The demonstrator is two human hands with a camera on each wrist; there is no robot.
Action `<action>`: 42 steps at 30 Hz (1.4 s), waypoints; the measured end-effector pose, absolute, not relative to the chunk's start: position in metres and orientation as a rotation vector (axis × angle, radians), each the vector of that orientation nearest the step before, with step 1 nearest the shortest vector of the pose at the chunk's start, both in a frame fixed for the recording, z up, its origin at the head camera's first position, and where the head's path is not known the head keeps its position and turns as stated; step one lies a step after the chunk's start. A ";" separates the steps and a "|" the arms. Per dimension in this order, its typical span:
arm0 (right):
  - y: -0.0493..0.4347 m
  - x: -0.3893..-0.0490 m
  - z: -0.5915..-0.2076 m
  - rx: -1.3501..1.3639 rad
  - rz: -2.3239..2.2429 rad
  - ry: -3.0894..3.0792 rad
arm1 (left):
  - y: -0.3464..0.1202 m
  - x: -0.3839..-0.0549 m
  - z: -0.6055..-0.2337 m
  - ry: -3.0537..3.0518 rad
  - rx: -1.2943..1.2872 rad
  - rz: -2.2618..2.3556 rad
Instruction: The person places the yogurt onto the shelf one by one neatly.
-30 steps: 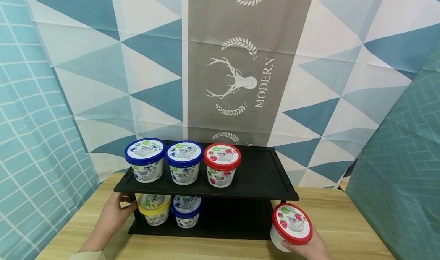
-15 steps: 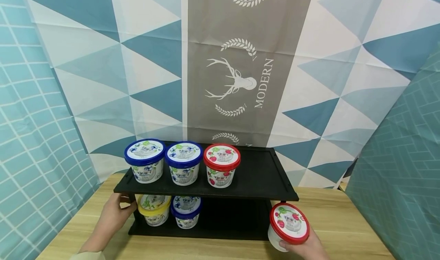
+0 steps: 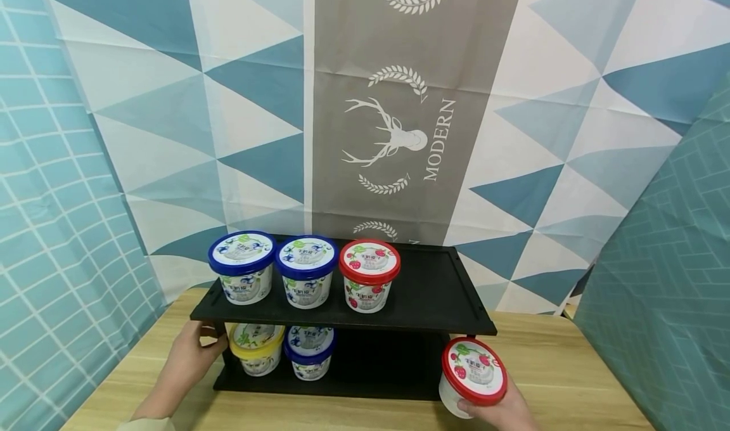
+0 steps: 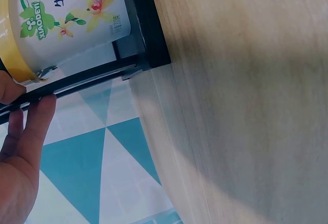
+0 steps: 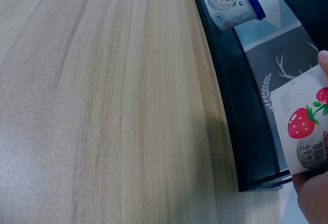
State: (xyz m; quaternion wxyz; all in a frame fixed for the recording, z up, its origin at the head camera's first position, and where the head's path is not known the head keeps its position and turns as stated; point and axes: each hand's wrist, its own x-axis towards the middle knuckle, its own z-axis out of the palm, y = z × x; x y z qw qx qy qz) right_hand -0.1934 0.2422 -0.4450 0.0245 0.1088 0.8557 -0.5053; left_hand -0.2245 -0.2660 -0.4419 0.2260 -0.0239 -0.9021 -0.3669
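My right hand (image 3: 505, 409) grips a red-lidded strawberry yogurt tub (image 3: 475, 371), tilted at the lower right front of the black two-tier shelf (image 3: 433, 288). In the right wrist view, the thumb and fingers hold the tub's white side, printed with strawberries (image 5: 301, 123). At the shelf's left end, my left hand (image 3: 188, 358) pinches its upright, thumb on one side and fingertips (image 4: 47, 103) on the other. Just inside that upright stands a yellow-lidded tub (image 3: 258, 355), with a small blue-lidded tub (image 3: 310, 355) beside it on the lower tier.
Along the upper tier stand a blue-lidded tub (image 3: 242, 269), a second blue-lidded tub (image 3: 306, 272) and a red-lidded tub (image 3: 368, 276). The shelf rests on a wooden table (image 3: 570, 367). Patterned cloth (image 3: 256, 101) hangs behind, with tile-print sheets at both sides.
My right hand has moved slightly left with the strawberry tub, closer to the lower tier's right end. The left hand stays at the upright.
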 end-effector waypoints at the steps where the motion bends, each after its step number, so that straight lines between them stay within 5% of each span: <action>1: 0.241 -0.193 -0.445 0.329 -1.572 2.644 | -0.266 -0.224 -0.442 -2.489 -0.064 -1.012; 42: 0.218 -0.203 -0.448 0.233 -1.676 2.610 | -0.266 -0.225 -0.443 -2.472 -0.055 -0.999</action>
